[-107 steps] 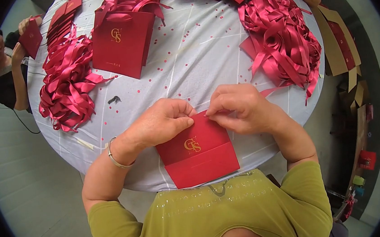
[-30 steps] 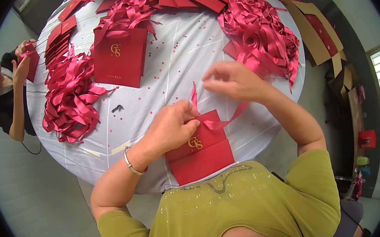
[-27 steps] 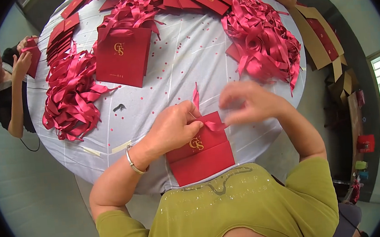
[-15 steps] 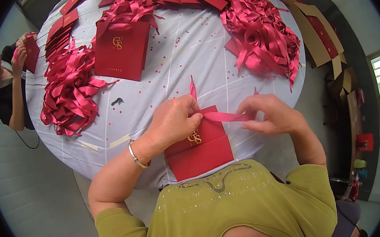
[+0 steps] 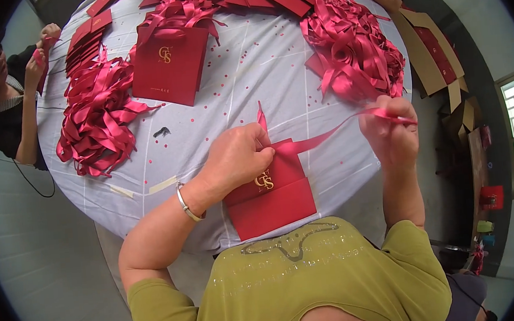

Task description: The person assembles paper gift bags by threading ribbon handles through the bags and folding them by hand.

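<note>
A flat red paper gift bag with a gold emblem lies at the table's near edge, close to my body. At its far end my left hand pinches a pink satin ribbon, thumb and fingers closed over the bag's top. One short ribbon end points up beyond the fingers. Up and to the right, my right hand grips the other stretch of the ribbon, which runs slack in a curve between both hands. The right fingers are curled and a little blurred.
Heaps of pink ribbon lie at the left and right. A finished-looking red bag holds more ribbons. Stacked red bags line the far side. Other people's hands work at the left. An open carton stands at the right.
My right hand has moved right and away from me, drawing the ribbon out longer. My left hand stays on the bag. The person at the left has raised their hands slightly.
</note>
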